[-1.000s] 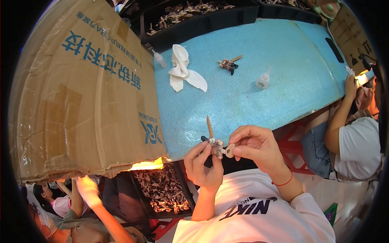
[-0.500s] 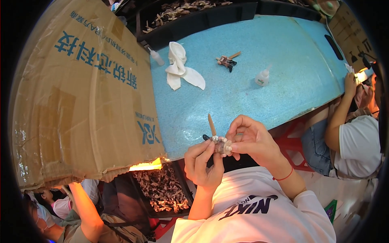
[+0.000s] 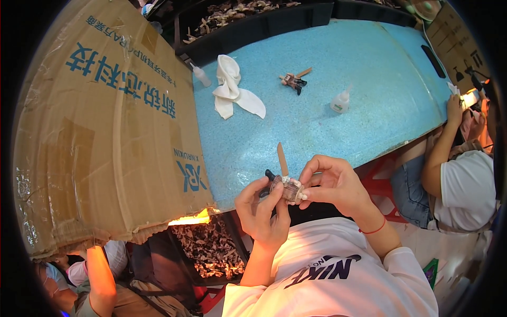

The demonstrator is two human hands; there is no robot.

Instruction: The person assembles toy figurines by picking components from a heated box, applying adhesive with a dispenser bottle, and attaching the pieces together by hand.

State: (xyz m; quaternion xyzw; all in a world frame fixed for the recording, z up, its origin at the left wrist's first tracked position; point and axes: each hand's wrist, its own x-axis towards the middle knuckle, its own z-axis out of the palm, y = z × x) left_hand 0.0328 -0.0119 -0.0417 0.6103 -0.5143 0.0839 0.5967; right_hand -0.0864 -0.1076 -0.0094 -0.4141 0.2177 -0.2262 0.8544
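A small toy figurine [image 3: 291,191] with a brownish body, black boots and a long tan blade-like piece is held over the table's near edge. My left hand [image 3: 261,211] has its fingers closed round the boot end, the blade pointing up and away. At the other end, the thumb and forefinger of my right hand [image 3: 338,186] pinch the small pale end part; its other fingers curl above. Further off, a similar figurine [image 3: 293,81] lies on the blue tabletop [image 3: 317,134].
A small white dropper bottle [image 3: 340,101] stands right of centre, another bottle [image 3: 201,76] far left beside a crumpled white cloth [image 3: 228,87]. A big cardboard sheet [image 3: 111,137] walls the left. Black bins [image 3: 264,26] of parts line the back. Co-workers sit at both sides.
The figurine has turned slightly in my fingers, showing more of its body, and its blade has shifted a little right. My left hand's fingers have spread a bit.
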